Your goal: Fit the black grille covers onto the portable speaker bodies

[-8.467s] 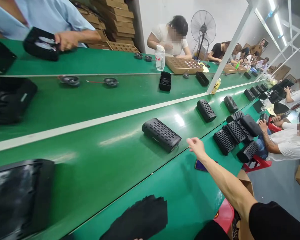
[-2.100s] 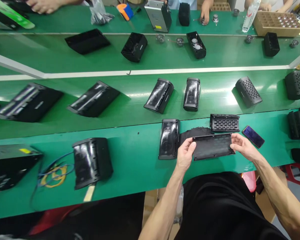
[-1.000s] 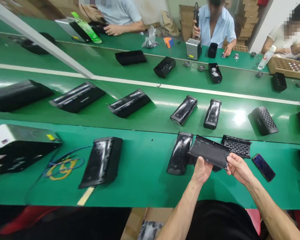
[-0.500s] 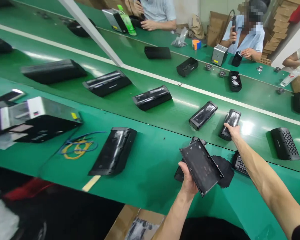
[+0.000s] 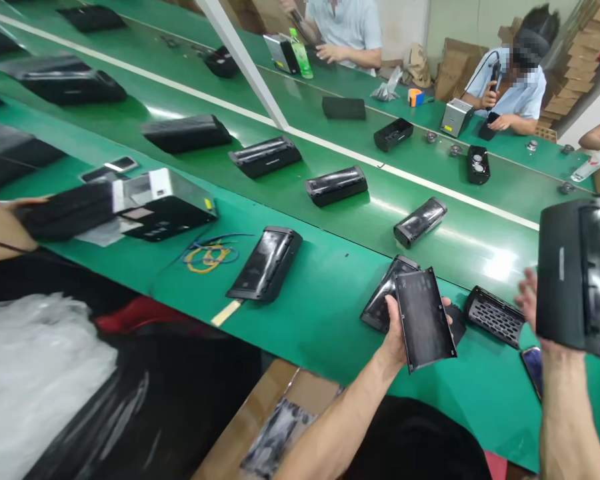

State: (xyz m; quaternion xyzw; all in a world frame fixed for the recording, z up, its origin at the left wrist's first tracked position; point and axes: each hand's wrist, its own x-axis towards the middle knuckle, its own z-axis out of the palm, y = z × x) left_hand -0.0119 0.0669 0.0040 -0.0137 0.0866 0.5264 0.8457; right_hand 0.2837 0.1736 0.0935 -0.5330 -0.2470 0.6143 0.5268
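In my left hand [image 5: 394, 340] is a flat black plastic panel [image 5: 425, 323], its inner face toward me. The thumb presses one long edge and fingertips curl round the other. At the right, my right hand [image 5: 530, 303] holds up a black speaker housing [image 5: 563, 273] with a glossy side; the housing hides most of the palm and some fingers. Behind the panel, another glossy black housing [image 5: 383, 300] lies on the green bench. A perforated black grille part [image 5: 495, 317] lies between my hands, close to a partly covered dark piece [image 5: 459, 327].
Several black housings [image 5: 336, 185] stand along the green belt. One housing [image 5: 267, 263] lies on the bench at left, near coiled cables [image 5: 210, 255] and a metal-cased box [image 5: 167, 207]. A phone [image 5: 531, 370] lies by my right wrist. Co-workers [image 5: 510, 87] sit opposite; an arm [image 5: 5, 230] shows at left.
My right hand has lifted the housing off the belt and brought it up close at the right. My left hand has turned the panel more upright. The view has shifted, showing more on the left.
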